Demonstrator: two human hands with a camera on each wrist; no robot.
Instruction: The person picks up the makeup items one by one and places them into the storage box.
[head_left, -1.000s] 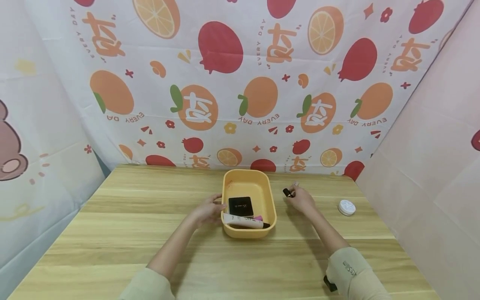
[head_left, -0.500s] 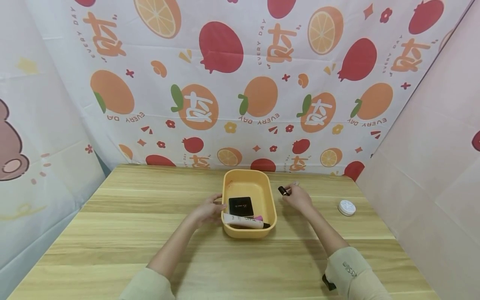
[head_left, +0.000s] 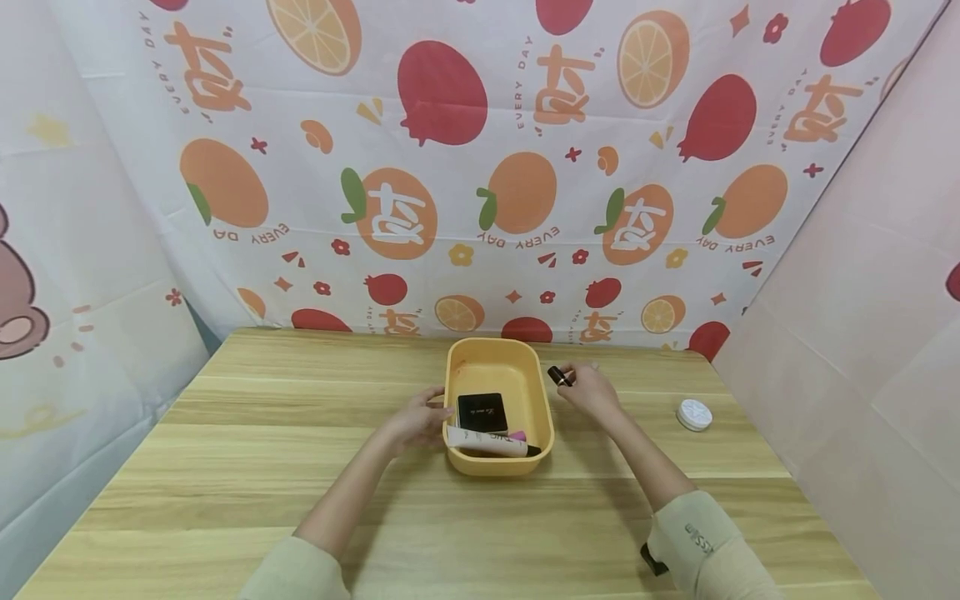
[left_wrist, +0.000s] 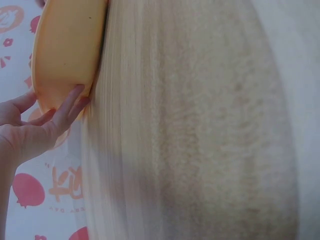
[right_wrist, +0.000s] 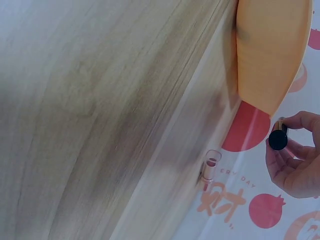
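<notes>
My left hand touches the left side of a yellow plastic bin, thumb at the rim and straight fingers against the outer wall. To the bin's right, my right hand pinches a lipstick with a black end and a gold band, held above the table near the rim. In the bin lie a black square compact, a pale squeeze tube with a black cap, and a partly hidden pink item.
A lipstick with a clear cap lies on the table behind my right hand. Farther right sits a round white tin. A small black piece shows under the right sleeve. Fruit-print cloth hangs behind the wooden table.
My right hand has moved slightly left and up with the lipstick, closer to the bin, and the lipstick has tilted more. The left hand and bin have stayed put.
</notes>
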